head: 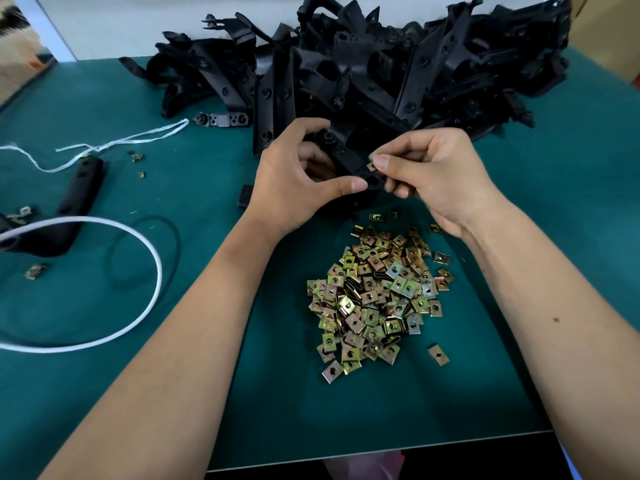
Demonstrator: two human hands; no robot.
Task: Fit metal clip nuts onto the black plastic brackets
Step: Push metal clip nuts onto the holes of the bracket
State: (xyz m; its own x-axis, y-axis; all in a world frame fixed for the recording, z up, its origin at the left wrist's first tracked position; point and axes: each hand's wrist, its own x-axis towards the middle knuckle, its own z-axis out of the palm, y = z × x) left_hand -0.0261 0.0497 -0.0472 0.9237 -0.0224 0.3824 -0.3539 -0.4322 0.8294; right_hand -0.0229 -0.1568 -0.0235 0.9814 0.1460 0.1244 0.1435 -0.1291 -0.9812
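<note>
The heap of clip nuts (379, 299) sits just under your wrists for quick reach — your left hand (298, 181) grips the black bracket (349, 161) steady while your right hand (433, 171) pinches one clip nut (371, 165) at its tab.

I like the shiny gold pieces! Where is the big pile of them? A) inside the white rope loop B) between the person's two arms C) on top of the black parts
B: the pile of clip nuts lies on the green mat between both forearms.
</note>
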